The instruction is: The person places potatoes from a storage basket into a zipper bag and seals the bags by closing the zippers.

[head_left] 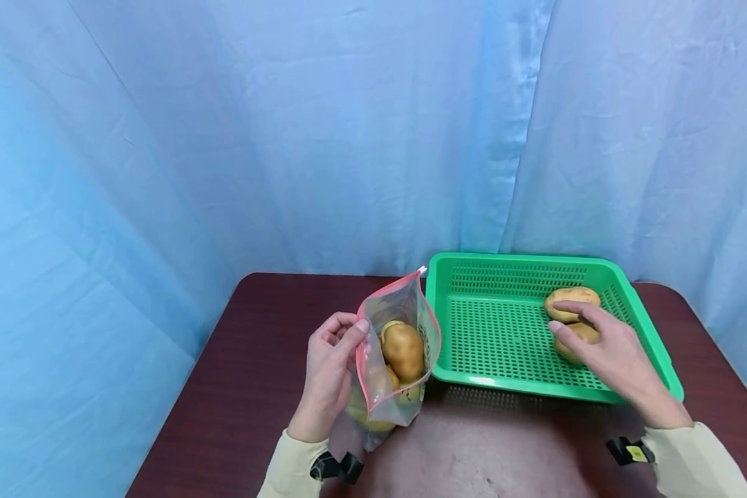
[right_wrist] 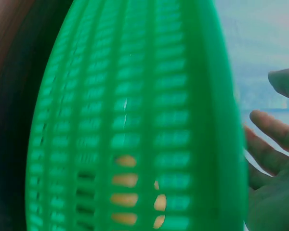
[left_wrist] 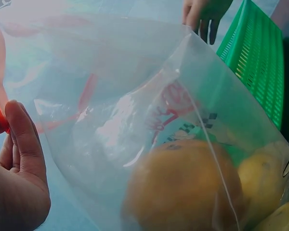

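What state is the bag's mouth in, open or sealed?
Open: in the head view, the bag has its pink rim spread apart, potatoes show inside, and the left hand pinches one side.

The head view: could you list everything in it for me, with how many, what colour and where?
Bag: 1, clear with pink edging, left of the basket, mouth open
Slider: 1, white, at the far end of the bag's edging
Bag potatoes: several (exact count unclear), yellow-brown, inside the bag
Basket: 1, green, on the table's right side
Basket potatoes: 2, yellow-brown, at the basket's right end
Table: 1, dark red-brown, underneath
Curtain: count unclear, light blue, behind the table
Wrist gear: 2, black, one per wrist
Sleeves: 2, cream, on both arms
Left grip: 1, bare hand, pinching the bag's edging
Right grip: 1, bare hand, over the basket potatoes
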The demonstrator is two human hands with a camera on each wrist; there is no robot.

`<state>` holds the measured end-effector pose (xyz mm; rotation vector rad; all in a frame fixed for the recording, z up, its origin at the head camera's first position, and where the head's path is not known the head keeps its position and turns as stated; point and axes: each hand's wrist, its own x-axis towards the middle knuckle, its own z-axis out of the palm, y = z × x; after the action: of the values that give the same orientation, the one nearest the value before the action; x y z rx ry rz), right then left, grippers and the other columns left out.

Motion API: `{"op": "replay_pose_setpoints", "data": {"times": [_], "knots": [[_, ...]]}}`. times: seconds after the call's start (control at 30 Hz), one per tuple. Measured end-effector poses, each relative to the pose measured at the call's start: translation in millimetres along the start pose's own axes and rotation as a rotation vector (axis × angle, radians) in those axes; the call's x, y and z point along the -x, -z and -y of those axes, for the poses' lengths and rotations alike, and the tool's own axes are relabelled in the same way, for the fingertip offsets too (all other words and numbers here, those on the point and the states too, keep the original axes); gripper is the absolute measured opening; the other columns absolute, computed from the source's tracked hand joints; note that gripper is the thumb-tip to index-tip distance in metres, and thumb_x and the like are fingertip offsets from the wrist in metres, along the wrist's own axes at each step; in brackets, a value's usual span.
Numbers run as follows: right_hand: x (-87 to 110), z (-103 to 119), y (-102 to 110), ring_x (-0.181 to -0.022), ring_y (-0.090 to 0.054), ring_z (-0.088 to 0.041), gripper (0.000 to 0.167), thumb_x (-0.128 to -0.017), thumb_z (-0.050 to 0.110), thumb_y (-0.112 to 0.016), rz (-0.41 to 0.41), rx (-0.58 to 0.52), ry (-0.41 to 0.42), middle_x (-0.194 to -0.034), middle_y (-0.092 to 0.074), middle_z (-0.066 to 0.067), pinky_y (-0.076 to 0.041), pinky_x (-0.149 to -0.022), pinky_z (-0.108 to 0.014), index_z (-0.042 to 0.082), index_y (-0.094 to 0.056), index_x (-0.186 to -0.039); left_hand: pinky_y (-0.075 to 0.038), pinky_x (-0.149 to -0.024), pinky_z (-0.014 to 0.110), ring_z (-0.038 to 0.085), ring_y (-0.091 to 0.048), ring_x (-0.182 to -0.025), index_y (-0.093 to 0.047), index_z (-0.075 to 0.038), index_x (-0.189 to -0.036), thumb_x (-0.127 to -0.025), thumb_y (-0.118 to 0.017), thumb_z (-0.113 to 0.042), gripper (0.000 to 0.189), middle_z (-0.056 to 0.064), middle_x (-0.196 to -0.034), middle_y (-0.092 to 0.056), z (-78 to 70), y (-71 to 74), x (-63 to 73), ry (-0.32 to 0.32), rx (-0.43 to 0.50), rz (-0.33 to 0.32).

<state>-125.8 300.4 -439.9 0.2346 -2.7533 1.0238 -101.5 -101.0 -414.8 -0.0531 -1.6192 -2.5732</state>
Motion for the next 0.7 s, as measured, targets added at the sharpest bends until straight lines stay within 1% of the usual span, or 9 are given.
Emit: {"op": "replay_pose_setpoints", "data": {"times": [0.1, 0.23, 0.33, 0.47, 0.7], "knots": [[-0.6, -11, 4, -0.123, -0.052, -0.048, 0.053, -0.101, 0.037, -0.069, 0.040, 0.011, -0.009, -0.141, -0.057, -0.024, -0.043, -0.086, -0.062, 0.009, -0.056, -0.143, -0.048, -0.052, 0.018, 0.009, -0.058, -0.060, -0.065, -0.007, -0.096, -0.096, -0.068, -0.001, 0.006, 0.001, -0.076, -0.061, -0.1, -0.2, 0.5, 0.002, -0.008, -0.006], [-0.6, -21, 6, -0.131, -0.044, -0.054, 0.066, -0.099, 0.042, -0.069, 0.117, 0.026, -0.029, -0.148, -0.049, -0.028, -0.040, -0.089, -0.069, 0.007, -0.048, -0.150, -0.049, -0.051, 0.019, 0.010, -0.059, -0.059, -0.065, -0.006, -0.096, -0.096, -0.068, -0.001, 0.006, 0.001, -0.074, -0.059, -0.1, 0.0, 0.6, 0.006, -0.003, -0.006], [-0.7, -27, 6, -0.134, -0.040, -0.056, 0.073, -0.099, 0.046, -0.068, 0.166, 0.030, -0.047, -0.152, -0.043, -0.030, -0.039, -0.090, -0.071, 0.007, -0.042, -0.155, -0.049, -0.051, 0.019, 0.011, -0.059, -0.059, -0.065, -0.006, -0.096, -0.096, -0.068, -0.001, 0.006, 0.001, -0.073, -0.059, 0.3, 0.1, 0.5, 0.009, 0.004, -0.003], [-0.6, -33, 7, -0.135, -0.037, -0.058, 0.079, -0.099, 0.048, -0.068, 0.206, 0.032, -0.060, -0.154, -0.039, -0.032, -0.038, -0.091, -0.072, 0.005, -0.038, -0.157, -0.049, -0.051, 0.019, 0.010, -0.059, -0.059, -0.065, -0.007, -0.096, -0.097, -0.068, -0.001, 0.006, 0.001, -0.073, -0.059, 1.0, 0.2, 0.4, 0.015, 0.005, 0.001], [-3.3, -43, 6, -0.134, -0.037, -0.058, 0.083, -0.099, 0.046, -0.069, 0.247, 0.047, -0.049, -0.153, -0.036, -0.036, -0.039, -0.093, -0.072, -0.003, -0.035, -0.157, -0.049, -0.050, 0.019, 0.010, -0.059, -0.058, -0.065, -0.008, -0.095, -0.097, -0.067, -0.002, 0.007, 0.001, -0.072, -0.059, 2.1, -0.1, 0.2, 0.021, 0.001, 0.008]]}}
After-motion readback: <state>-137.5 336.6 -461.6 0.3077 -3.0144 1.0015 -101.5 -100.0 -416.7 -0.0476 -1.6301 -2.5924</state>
